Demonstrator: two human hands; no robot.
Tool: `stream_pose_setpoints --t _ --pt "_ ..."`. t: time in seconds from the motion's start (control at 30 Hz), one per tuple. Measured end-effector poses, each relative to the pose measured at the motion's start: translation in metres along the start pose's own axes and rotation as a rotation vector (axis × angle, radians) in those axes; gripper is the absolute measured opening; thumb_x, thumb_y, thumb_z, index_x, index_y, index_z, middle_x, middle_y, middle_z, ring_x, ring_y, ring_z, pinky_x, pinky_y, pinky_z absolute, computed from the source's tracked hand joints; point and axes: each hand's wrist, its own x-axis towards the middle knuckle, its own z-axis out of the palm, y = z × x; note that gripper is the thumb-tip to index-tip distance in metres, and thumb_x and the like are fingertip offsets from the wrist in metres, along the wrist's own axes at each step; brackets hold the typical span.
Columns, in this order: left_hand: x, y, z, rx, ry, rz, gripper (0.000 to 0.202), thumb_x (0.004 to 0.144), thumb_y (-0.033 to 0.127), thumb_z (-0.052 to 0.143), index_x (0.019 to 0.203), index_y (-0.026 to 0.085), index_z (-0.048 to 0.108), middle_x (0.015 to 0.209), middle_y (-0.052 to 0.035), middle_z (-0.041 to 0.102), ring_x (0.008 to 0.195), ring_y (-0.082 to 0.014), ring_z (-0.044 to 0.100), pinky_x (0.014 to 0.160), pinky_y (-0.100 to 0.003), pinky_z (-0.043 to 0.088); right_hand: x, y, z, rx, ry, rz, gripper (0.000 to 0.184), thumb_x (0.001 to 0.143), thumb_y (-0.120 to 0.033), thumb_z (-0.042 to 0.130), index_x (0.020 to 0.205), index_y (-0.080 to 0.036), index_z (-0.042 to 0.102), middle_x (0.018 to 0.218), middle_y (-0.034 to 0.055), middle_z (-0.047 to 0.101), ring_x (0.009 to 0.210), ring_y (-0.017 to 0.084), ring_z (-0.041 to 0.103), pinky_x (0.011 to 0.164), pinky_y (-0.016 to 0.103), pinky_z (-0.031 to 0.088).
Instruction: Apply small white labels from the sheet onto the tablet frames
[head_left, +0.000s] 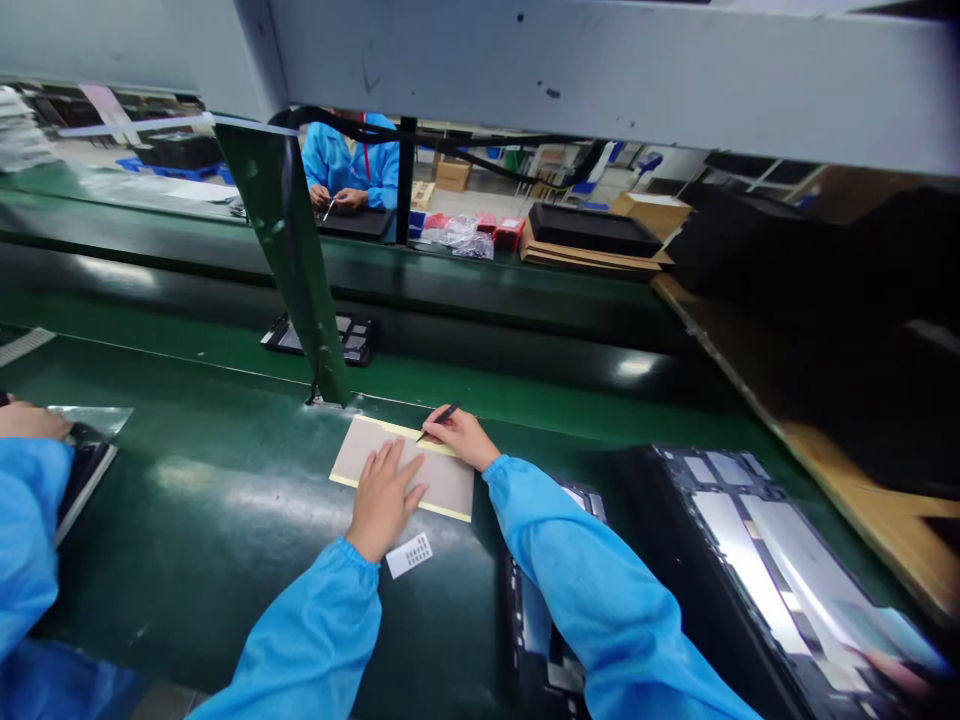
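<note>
I have my right grip (460, 438) clamped on a dark pointed tool (448, 413), its tip just left of my fingers, at the far yellow strip of a beige sheet (448, 494). That sheet lies on the counter (225, 560) under both grips. My left grip (384, 500) rests on it, fingers apart. Just nearer me than the left grip sits a white card (410, 555); an opened device (534, 615) lies nearer me than the right grip, partly under my sleeve (600, 570).

Sheet (446, 492) partly covered, right-edge co-worker's hand (896, 672) blurred
</note>
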Motion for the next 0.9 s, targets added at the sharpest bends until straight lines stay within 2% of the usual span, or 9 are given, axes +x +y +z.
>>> stream_pose_setpoints --t 0.13,0.23,0.37,0.47,0.53,0.6,0.67,0.77,0.9 --pt "0.000 0.002 -0.001 0.000 -0.011 -0.015 0.043 0.092 0.033 0.066 0.135 0.029 0.063 0.153 -0.0131 0.048 0.140 -0.0343 0.047 0.113 -0.055 0.040 0.001 -0.006 0.007 0.021 0.001 -0.032 0.048 0.059 -0.057 0.088 0.073 -0.018 0.064 0.069 0.0011 0.070 0.065 0.019 0.072 0.066 0.032 0.062" --pt "0.003 -0.001 -0.001 -0.010 -0.022 -0.015 0.044 0.091 0.032 0.066 0.135 0.028 0.063 0.153 -0.0136 0.048 0.140 -0.0352 0.047 0.113 -0.056 0.040 -0.016 -0.027 0.006 0.042 0.050 -0.079 0.048 0.062 -0.059 0.086 0.077 -0.019 0.064 0.076 0.0018 0.071 0.069 0.019 0.073 0.072 0.033 0.062" --pt "0.007 -0.006 -0.010 -0.060 0.008 0.013 0.039 0.091 0.030 0.067 0.129 0.023 0.067 0.150 -0.0177 0.049 0.138 -0.0382 0.048 0.112 -0.059 0.039 -0.092 -0.070 -0.019 0.022 0.072 -0.177 0.036 0.076 -0.050 0.082 0.087 -0.019 0.067 0.085 0.0040 0.073 0.074 0.019 0.074 0.075 0.034 0.062" --pt "-0.002 0.007 -0.023 -0.167 0.167 0.064 0.030 0.094 0.031 0.062 0.121 0.020 0.069 0.149 -0.0168 0.052 0.139 -0.0385 0.046 0.114 -0.063 0.034 -0.174 -0.086 -0.039 -0.120 0.038 -0.208 0.022 0.084 -0.038 0.079 0.087 -0.019 0.071 0.085 0.0058 0.074 0.076 0.019 0.073 0.073 0.033 0.061" --pt "-0.021 0.029 -0.033 -0.285 0.223 0.125 0.027 0.097 0.035 0.057 0.118 0.022 0.067 0.144 -0.0135 0.056 0.139 -0.0343 0.047 0.116 -0.061 0.031 -0.227 -0.080 -0.046 -0.238 0.056 -0.209 0.013 0.087 -0.031 0.077 0.088 -0.019 0.073 0.085 0.0066 0.075 0.079 0.019 0.072 0.074 0.032 0.059" --pt "-0.050 0.059 -0.038 -0.399 0.114 0.256 0.033 0.096 0.042 0.059 0.124 0.024 0.061 0.145 -0.0108 0.056 0.139 -0.0308 0.048 0.119 -0.059 0.030 -0.269 -0.063 -0.047 -0.272 0.112 -0.191 0.008 0.088 -0.027 0.076 0.089 -0.019 0.074 0.085 0.0066 0.076 0.079 0.019 0.072 0.074 0.031 0.058" --pt "-0.081 0.090 -0.034 -0.466 -0.038 0.365 0.061 0.088 0.048 0.069 0.139 0.022 0.048 0.156 -0.0152 0.043 0.145 -0.0332 0.040 0.119 -0.059 0.031 -0.299 -0.042 -0.046 -0.228 0.180 -0.168 0.007 0.089 -0.027 0.075 0.090 -0.020 0.073 0.084 0.0061 0.075 0.078 0.018 0.072 0.073 0.030 0.058" --pt "-0.112 0.122 -0.012 -0.487 -0.113 0.347 0.097 0.078 0.044 0.080 0.153 0.018 0.026 0.163 -0.0237 0.023 0.150 -0.0383 0.028 0.116 -0.060 0.034 -0.319 -0.016 -0.044 -0.189 0.214 -0.142 0.009 0.089 -0.028 0.075 0.090 -0.021 0.072 0.085 0.0065 0.075 0.079 0.019 0.072 0.073 0.032 0.058" --pt "-0.119 0.129 0.015 -0.502 -0.090 0.272 0.103 0.080 0.033 0.079 0.157 0.020 0.013 0.163 -0.0237 0.023 0.150 -0.0371 0.028 0.117 -0.060 0.033 -0.322 -0.001 -0.048 -0.193 0.221 -0.124 0.013 0.088 -0.033 0.075 0.088 -0.020 0.072 0.084 0.0062 0.074 0.077 0.019 0.071 0.073 0.032 0.057"
